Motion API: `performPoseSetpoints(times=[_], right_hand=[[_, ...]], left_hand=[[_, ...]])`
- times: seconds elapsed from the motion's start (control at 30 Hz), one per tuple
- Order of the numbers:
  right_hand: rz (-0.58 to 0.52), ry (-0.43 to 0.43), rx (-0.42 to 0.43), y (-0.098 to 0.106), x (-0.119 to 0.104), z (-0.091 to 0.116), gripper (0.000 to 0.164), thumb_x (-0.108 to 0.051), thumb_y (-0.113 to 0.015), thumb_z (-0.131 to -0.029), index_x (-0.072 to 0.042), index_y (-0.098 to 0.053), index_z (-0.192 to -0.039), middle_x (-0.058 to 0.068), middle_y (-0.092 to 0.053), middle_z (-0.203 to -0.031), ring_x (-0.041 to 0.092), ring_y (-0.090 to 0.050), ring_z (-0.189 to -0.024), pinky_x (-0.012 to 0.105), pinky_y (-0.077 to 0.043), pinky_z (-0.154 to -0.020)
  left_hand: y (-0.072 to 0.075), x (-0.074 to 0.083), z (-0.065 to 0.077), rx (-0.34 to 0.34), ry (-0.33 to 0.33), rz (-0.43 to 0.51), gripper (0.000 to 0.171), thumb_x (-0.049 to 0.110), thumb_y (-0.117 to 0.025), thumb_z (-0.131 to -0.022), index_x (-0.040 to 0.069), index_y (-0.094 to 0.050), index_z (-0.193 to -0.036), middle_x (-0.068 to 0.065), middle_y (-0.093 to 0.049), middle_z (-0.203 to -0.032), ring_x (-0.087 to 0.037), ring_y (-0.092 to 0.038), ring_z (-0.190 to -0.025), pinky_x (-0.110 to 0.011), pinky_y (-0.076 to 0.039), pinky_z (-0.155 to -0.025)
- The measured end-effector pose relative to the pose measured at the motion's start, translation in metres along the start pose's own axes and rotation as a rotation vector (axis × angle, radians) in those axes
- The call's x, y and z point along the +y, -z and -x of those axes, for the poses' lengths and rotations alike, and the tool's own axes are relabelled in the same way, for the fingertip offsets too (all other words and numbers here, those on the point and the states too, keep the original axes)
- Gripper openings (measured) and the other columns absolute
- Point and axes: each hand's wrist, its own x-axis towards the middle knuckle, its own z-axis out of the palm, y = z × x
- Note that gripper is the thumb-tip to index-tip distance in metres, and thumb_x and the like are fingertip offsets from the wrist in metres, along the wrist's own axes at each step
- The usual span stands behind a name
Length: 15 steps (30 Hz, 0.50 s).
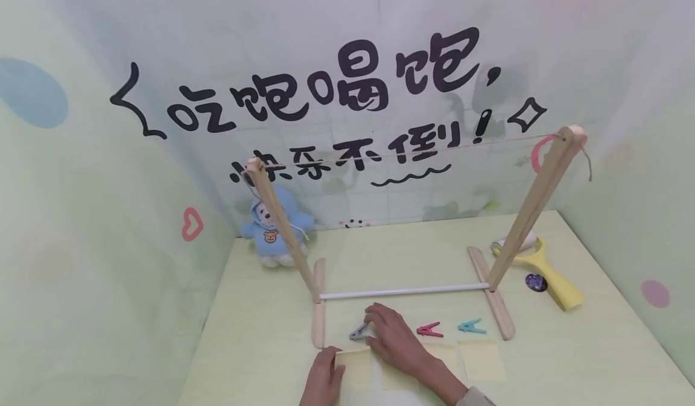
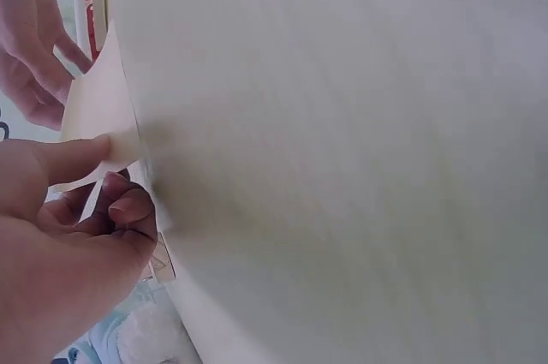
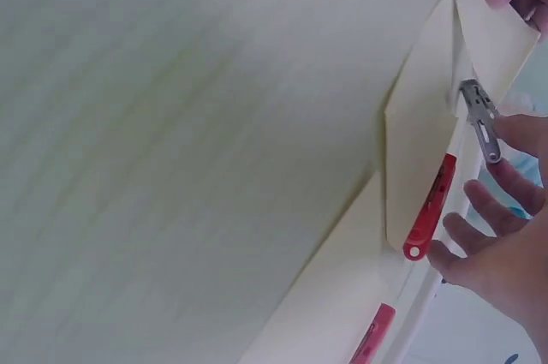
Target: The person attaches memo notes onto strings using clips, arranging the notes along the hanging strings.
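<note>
My left hand (image 1: 323, 377) pinches the left edge of a pale yellow paper square (image 1: 355, 367), its thumb on top in the left wrist view. The near part of the sheet is lifted and tilted there. Just beyond it, my right hand (image 1: 399, 341) grips a grey clothespin (image 1: 359, 332) between thumb and forefinger. In the right wrist view the clothespin's nose points toward the held paper, and the other fingers spread above a red clothespin (image 3: 431, 210). More paper squares (image 1: 483, 361) lie to the right, partly hidden by my right forearm.
A pink-red clothespin (image 1: 430, 329) and a teal clothespin (image 1: 472, 326) lie right of my hand. Behind stands a wooden frame with a white rod (image 1: 402, 291) and a string (image 1: 402, 157) between its posts. A plush toy (image 1: 273, 237) sits back left, a yellow lint roller (image 1: 554, 279) at right.
</note>
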Motion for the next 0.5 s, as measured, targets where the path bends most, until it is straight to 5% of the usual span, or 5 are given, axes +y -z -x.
performPoseSetpoints(times=[0.1,0.27,0.33,0.5], right_hand=[[-0.110,-0.058,-0.010,0.006,0.000,0.000,0.036,-0.008,-0.086,-0.094,-0.003,-0.067,-0.125,0.014,-0.070,-0.133,0.034,-0.069,-0.121,0.049,-0.060,-0.098],[-0.396,-0.089,0.017,0.023,-0.001,-0.001,0.030,-0.005,-0.074,-0.104,0.001,-0.063,-0.131,0.014,-0.072,-0.124,0.028,-0.071,-0.106,0.028,-0.063,-0.078],[-0.488,-0.083,0.032,0.033,0.000,-0.003,0.031,-0.002,-0.072,-0.105,0.004,-0.062,-0.134,0.018,-0.071,-0.123,0.030,-0.074,-0.103,0.026,-0.064,-0.075],[-0.438,-0.098,0.074,0.059,0.000,-0.007,0.037,-0.004,-0.075,-0.103,0.001,-0.064,-0.137,0.013,-0.072,-0.123,0.026,-0.075,-0.107,0.036,-0.063,-0.092]], left_hand=[[-0.001,0.000,0.001,0.031,-0.035,0.075,0.017,0.004,-0.071,-0.103,0.001,-0.068,-0.119,0.003,-0.056,-0.093,0.000,-0.042,-0.078,-0.026,-0.042,-0.066],[-0.016,-0.028,-0.006,0.125,-0.131,0.130,0.012,0.013,-0.075,-0.103,0.009,-0.077,-0.114,0.011,-0.061,-0.091,0.004,-0.051,-0.078,-0.022,-0.048,-0.065],[-0.021,-0.043,-0.013,0.127,-0.075,0.160,0.010,0.019,-0.076,-0.103,0.016,-0.079,-0.112,0.014,-0.063,-0.091,0.003,-0.054,-0.080,-0.021,-0.051,-0.068],[-0.022,-0.061,-0.025,0.150,0.093,0.225,0.007,0.027,-0.081,-0.100,0.030,-0.081,-0.107,0.013,-0.067,-0.090,-0.005,-0.060,-0.083,-0.023,-0.054,-0.072]])
